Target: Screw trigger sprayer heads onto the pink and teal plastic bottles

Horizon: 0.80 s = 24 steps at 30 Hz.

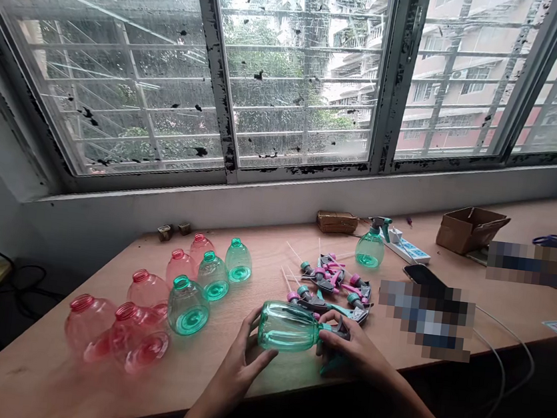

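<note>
A clear green spray bottle [288,327] lies sideways in the air over the table's front edge, its base to the left. My left hand [244,353] holds the bottle's base end between thumb and fingers. Around the neck at the right, my right hand [351,345] has its fingers closed on the grey and green spray head [338,330], which they partly hide. Just behind the bottle lies a pile of loose spray heads [325,278], pink, green and grey, some with thin tubes pointing up left.
Several open red bottles [89,325] and green bottles [189,309] stand at the left. A green bottle with its spray head [370,248] stands behind the pile. Farther right are a power strip [411,249], a phone [426,279], a cardboard box [469,232] and a white cable [503,375].
</note>
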Tool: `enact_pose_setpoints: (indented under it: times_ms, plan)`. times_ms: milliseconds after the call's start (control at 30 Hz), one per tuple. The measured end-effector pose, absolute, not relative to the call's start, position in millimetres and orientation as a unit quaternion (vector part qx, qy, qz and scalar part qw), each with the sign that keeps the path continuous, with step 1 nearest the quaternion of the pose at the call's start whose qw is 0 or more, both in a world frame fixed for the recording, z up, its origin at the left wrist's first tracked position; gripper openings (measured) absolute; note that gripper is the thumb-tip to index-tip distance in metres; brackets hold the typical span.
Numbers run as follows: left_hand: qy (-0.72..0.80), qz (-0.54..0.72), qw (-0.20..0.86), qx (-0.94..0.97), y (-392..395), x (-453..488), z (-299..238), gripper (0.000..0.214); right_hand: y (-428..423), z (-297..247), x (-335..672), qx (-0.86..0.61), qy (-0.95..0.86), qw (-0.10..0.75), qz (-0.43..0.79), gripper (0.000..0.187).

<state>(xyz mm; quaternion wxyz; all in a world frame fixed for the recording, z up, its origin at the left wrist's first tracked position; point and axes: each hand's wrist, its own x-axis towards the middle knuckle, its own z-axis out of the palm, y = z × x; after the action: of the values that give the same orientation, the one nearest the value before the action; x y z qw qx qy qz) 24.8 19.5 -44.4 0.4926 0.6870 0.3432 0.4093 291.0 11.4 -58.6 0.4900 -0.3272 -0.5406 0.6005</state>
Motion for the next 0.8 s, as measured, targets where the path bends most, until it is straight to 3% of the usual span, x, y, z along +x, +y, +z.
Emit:
enact_pose_setpoints:
  times_ms: [800]
  plan:
    - [0.387, 0.378, 0.440, 0.716, 15.1, 24.6, -40.7, 0.069, 12.1, -59.7, 291.4, -0.339, -0.545, 0.487, 0.593, 0.038]
